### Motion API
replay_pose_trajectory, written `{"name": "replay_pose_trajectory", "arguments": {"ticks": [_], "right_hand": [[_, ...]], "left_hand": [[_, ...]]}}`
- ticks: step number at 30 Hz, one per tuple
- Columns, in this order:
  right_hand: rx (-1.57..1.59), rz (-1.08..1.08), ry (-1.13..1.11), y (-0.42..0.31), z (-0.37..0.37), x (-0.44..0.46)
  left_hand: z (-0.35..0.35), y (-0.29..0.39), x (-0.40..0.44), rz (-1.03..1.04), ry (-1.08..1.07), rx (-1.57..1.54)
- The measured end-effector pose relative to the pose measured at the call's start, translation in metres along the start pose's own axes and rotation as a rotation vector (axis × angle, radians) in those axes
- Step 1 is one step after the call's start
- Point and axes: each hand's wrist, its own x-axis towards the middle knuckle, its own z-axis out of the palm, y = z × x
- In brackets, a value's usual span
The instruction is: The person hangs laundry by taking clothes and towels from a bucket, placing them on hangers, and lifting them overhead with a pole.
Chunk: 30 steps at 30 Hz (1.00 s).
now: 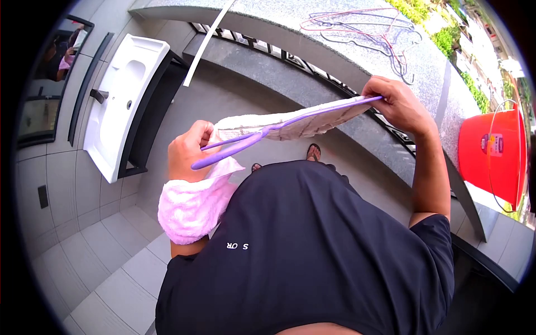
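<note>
A purple clothes hanger (312, 115) stretches between my two hands, its hook end pointing toward the lower left. Over its bar hangs a white towel (251, 122), whose underside looks greyish. My right hand (394, 101) is closed around the hanger's right end and the towel's corner. At the other end, my left hand (191, 149) has its fingers curled on the towel's left edge beside the hanger; its fingertips are partly hidden. A pink fluffy cloth (192, 209) is draped over my left wrist and forearm.
Several wire hangers (368, 36) lie on the grey stone ledge (268, 14). A red bucket (491, 156) stands at the right. To the left are a white washbasin (125, 100) and a mirror (53, 84). A white pole (207, 44) slants down at the top.
</note>
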Motion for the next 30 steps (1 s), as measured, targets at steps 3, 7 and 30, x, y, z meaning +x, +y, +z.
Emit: {"name": "replay_pose_trajectory", "arguments": {"ticks": [3, 7, 30], "right_hand": [[-0.044, 0.003, 0.047, -0.009, -0.002, -0.004], [-0.049, 0.142, 0.241, -0.014, 0.004, -0.012], [0.049, -0.112, 0.026, 0.005, -0.022, 0.029]], "left_hand": [[0.013, -0.006, -0.005, -0.086, 0.126, 0.006], [0.036, 0.007, -0.016, -0.146, 0.166, -0.017], [-0.003, 0.022, 0.001, -0.168, -0.255, -0.255]]}}
